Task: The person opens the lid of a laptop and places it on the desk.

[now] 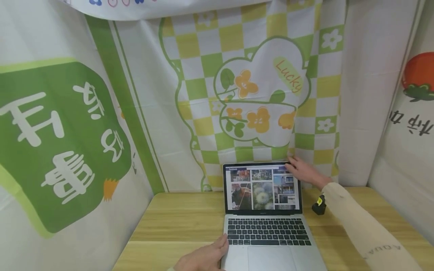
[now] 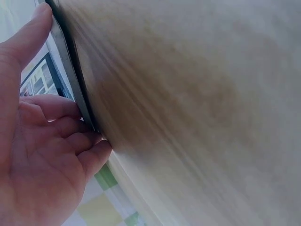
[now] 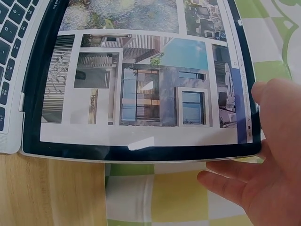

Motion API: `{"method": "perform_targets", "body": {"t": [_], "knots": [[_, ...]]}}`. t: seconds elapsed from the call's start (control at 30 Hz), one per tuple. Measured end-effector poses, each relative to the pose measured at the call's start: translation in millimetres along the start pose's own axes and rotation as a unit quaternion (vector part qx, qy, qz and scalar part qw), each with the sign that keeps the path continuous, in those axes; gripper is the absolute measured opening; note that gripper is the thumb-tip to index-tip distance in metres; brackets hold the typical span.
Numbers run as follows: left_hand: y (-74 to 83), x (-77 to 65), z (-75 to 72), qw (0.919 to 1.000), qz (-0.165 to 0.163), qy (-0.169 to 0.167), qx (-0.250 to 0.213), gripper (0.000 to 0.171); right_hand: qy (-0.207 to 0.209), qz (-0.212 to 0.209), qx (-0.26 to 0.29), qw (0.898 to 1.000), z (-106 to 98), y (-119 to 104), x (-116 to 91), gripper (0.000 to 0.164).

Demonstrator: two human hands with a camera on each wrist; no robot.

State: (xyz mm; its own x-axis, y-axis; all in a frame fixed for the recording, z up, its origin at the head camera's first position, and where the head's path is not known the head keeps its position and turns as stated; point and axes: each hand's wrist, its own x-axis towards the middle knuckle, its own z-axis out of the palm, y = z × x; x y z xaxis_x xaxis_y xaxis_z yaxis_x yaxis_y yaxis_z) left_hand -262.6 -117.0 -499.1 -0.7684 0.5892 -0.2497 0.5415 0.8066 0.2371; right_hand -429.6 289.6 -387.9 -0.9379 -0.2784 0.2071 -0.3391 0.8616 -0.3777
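An opened silver laptop [image 1: 269,231] sits on the wooden table, its lit screen [image 1: 262,195] filled with photo tiles. At the screen's upper right corner, my right hand [image 1: 305,172] grips the lid. The right wrist view shows that thumb at the top edge of the screen [image 3: 141,103] and the fingers of the right hand [image 3: 277,160] partly hidden behind it. My left hand [image 1: 205,256] holds the left edge of the laptop base. Seen from the left wrist, the left hand [image 2: 47,155] has its thumb on the laptop's edge [image 2: 75,77] and fingertips low against its side.
The wooden table [image 1: 179,214] meets a hanging cloth [image 1: 190,94] with green and yellow checks right behind the laptop. Printed fabric walls [image 1: 68,139] close in the left and right sides. A small black device [image 1: 319,205] hangs under the right wrist.
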Motion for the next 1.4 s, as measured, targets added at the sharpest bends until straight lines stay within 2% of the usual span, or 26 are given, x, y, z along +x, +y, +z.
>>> {"method": "perform_targets", "body": {"t": [0.2,0.33,0.47,0.6,0.77,0.97,1.17,1.4], "knots": [[-0.9,1.8,-3.0,0.9996,0.016,0.008,0.023,0.107,0.012,-0.019,-0.02,1.0,-3.3,1.0,0.2,0.06],[-1.6,1.0,-4.7,0.9992,0.029,0.009,0.026,0.106,0.016,-0.038,0.001,0.999,-10.6,-2.4,-1.8,0.056],[-1.5,0.5,-6.6,0.9998,0.02,0.001,0.003,0.103,0.017,-0.05,0.01,0.999,-17.6,-4.6,-5.5,0.053],[-1.6,5.0,-10.1,0.9997,0.017,-0.004,-0.015,0.091,0.021,-0.05,0.0,0.999,-21.2,-4.1,-8.0,0.052],[-2.7,7.9,-13.4,0.9983,0.045,0.03,0.021,0.076,0.02,-0.041,-0.004,0.999,-25.0,-5.4,-12.7,0.053],[-1.0,9.6,-25.2,0.9974,0.04,0.056,0.021,0.066,0.02,-0.035,-0.003,0.999,-25.7,-4.1,-17.3,0.053],[-5.2,17.4,-37.9,0.9939,0.066,0.084,0.027,0.061,0.025,-0.028,-0.003,0.999,-28.0,-2.3,-19.1,0.054],[-15.2,21.0,-53.8,0.9927,0.063,0.1,0.025,0.06,0.004,-0.01,-0.007,1.0,-32.2,-1.4,-26.9,0.061]]}}
